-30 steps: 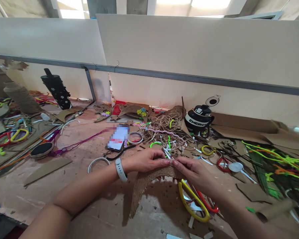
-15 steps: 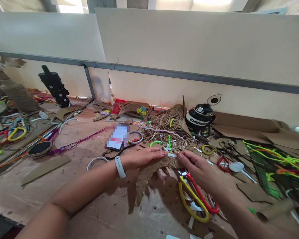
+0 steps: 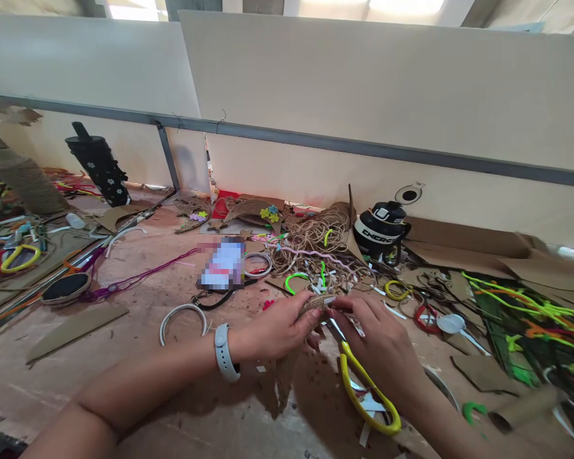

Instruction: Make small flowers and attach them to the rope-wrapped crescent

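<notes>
A curved piece covered in rows of brown jute twine (image 3: 286, 377) is gripped between my two hands above the table, tilted so its tail hangs down. My left hand (image 3: 275, 328), with a pale watch at the wrist, pinches its upper edge. On the other end, the fingers of my right hand (image 3: 385, 338) close beside a small white strip (image 3: 329, 299) on the twine. Scissors with a yellow handle (image 3: 348, 373) lie just below my right hand, which covers part of them. My fingers hide much of the upper jute piece.
Behind my hands lie a phone (image 3: 222, 262), a tangled twine heap (image 3: 325, 239) and a black jug (image 3: 381, 233). White rings (image 3: 182, 309) and a cardboard piece (image 3: 76, 331) are on the left. Neon cords (image 3: 530, 299), a white spoon (image 3: 452, 324) and a cardboard tube (image 3: 521, 408) sit right.
The jute piece has turned from facing me broadly to a steeper tilt, its tail swinging right. My right hand has curled over its end and now covers the scissors' red handle.
</notes>
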`<action>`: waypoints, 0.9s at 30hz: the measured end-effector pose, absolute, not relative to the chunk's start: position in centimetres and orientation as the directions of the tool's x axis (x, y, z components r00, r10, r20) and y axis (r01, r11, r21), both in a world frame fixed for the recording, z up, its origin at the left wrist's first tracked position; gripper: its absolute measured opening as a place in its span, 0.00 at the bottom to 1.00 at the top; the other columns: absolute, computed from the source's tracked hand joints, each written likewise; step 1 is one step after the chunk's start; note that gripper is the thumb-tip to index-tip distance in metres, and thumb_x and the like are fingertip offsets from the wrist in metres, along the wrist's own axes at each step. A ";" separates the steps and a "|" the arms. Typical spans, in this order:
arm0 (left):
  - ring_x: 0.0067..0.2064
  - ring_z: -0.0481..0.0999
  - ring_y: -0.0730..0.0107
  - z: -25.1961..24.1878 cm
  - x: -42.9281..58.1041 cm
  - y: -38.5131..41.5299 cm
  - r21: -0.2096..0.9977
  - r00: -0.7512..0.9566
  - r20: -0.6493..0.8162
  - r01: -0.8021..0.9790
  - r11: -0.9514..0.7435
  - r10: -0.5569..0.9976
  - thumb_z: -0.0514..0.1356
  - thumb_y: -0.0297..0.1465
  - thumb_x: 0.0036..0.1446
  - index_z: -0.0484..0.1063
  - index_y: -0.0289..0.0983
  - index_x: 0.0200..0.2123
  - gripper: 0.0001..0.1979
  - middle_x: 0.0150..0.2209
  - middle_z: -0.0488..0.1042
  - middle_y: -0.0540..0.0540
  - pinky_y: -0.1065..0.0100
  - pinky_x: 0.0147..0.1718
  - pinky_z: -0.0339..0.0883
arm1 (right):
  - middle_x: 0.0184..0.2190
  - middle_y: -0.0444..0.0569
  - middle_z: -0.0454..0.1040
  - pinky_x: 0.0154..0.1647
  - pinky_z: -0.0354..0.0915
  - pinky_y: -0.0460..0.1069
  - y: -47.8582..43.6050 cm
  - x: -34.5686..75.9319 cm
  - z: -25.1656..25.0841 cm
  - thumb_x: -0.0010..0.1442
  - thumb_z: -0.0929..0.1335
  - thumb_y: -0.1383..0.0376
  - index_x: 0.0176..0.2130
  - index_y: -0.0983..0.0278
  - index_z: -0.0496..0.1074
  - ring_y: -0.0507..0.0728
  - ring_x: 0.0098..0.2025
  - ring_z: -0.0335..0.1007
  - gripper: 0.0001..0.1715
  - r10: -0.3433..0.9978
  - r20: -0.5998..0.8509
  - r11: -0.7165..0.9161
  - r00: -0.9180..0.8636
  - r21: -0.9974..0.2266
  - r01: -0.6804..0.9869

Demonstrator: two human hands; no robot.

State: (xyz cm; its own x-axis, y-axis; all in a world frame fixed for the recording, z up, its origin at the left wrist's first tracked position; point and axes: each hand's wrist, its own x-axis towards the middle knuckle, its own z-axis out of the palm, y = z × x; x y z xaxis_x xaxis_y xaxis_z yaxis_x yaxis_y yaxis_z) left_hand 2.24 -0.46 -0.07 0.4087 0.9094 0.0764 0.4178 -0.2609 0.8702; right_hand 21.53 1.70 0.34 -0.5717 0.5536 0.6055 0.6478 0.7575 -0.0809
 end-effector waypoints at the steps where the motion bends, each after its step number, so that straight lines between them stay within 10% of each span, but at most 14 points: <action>1: 0.37 0.72 0.69 0.0 2.2 -0.5 0.873 0.413 0.075 0.413 -0.260 0.908 0.47 0.36 0.66 0.65 0.36 0.42 0.12 0.38 0.73 0.45 0.67 0.39 0.65 | 0.33 0.50 0.73 0.38 0.64 0.51 1.7 21.6 0.4 0.66 0.63 0.64 0.39 0.64 0.69 0.57 0.37 0.69 0.07 0.566 0.597 0.755 -0.568 -0.099 0.649; 27: 0.41 0.73 0.63 -0.4 2.6 -1.6 0.808 0.399 0.087 0.507 -0.299 0.913 0.45 0.37 0.67 0.63 0.36 0.48 0.15 0.41 0.74 0.41 0.65 0.42 0.65 | 0.29 0.48 0.76 0.32 0.66 0.50 1.3 21.3 1.3 0.64 0.64 0.59 0.35 0.62 0.72 0.56 0.30 0.72 0.11 0.767 0.432 0.633 -0.474 -0.388 0.670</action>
State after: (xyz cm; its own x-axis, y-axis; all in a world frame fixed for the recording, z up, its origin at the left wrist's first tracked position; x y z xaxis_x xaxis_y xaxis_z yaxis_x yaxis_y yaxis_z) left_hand 2.59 -1.60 -0.39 0.3993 0.9127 0.0867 0.5073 -0.2987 0.8083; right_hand 21.32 1.34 1.31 -0.4743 0.7672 0.4319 0.6705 0.6327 -0.3876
